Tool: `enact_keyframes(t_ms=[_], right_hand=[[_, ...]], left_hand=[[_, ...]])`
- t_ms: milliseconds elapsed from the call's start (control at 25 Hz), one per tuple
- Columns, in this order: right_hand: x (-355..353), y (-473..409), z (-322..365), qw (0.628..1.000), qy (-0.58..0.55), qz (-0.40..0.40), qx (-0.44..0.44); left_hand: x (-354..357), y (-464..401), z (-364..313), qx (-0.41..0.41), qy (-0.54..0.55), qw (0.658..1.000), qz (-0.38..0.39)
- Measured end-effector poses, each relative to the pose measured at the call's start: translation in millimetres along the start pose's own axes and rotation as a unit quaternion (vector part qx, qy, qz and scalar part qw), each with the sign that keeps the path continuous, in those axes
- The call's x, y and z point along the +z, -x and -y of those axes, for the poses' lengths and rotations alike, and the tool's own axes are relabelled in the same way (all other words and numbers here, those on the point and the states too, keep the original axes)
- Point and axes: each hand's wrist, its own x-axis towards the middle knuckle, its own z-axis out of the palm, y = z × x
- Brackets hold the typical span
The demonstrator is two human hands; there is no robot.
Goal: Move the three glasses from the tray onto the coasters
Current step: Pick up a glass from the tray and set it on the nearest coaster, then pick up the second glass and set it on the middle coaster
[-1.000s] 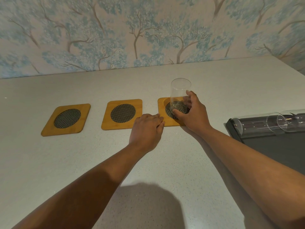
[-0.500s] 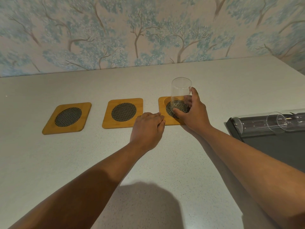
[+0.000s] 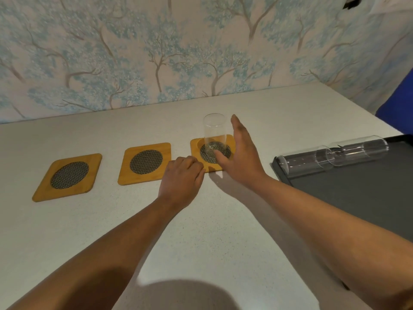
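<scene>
Right hand [image 3: 242, 162] fingers spread beside upright glass [image 3: 214, 136]; left hand [image 3: 182, 181] curled at coaster [image 3: 212, 153] edge.

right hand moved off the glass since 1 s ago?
Yes. The right hand has opened and pulled back to the right of the glass, which stands alone on the right coaster.

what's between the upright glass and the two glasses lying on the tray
In the head view, the right hand sits just right of the upright glass; past it is bare countertop up to the tray holding the lying glasses.
</scene>
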Motion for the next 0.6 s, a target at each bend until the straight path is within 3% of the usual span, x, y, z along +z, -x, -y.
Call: enact_keyframes(t_ms=[160,280,440,600], right_hand=[[-66.3,19.6,0.0,0.998,0.060,0.020,-0.003],[-121.0,32.2,-17.6,0.986,0.155,0.059,0.005],[-173.6,53.8,-48.2,0.961,0.257,0.102,0.022],[-190.9,64.6,-74.9,0.930,0.333,0.153,0.003]], left_hand=[[-11.8,1.1,-27.5,0.034,-0.014,0.999,0.016],[-15.1,0.4,-88.6,0.035,0.111,0.993,0.028],[-8.0,-16.0,-167.5,-0.056,0.259,0.957,0.117],[0.3,-43.5,-196.4,-0.085,0.310,0.932,0.166]])
